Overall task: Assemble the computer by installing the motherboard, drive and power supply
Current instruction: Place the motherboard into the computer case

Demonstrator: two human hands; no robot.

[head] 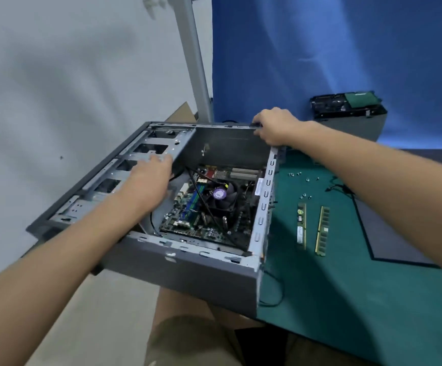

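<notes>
At the left of the frame, the left hand [150,178] lies on the metal drive rack [146,154] inside the open computer case [188,268]. It is blurred, so I cannot tell whether its fingers hook the rack's edge or only press on it. The case sits tilted, its left part hanging past the bench [359,299] edge. Inside it, at the centre of the frame, the motherboard [188,220] lies flat with its fan [221,194] on top. The right hand [275,125] grasps the case's far rim, fingers curled over it. Further right, loose screws [304,178] and two memory sticks [322,229] lie on the green mat [320,286]. At the upper right, a drive [346,105] rests on a grey box [373,125].
</notes>
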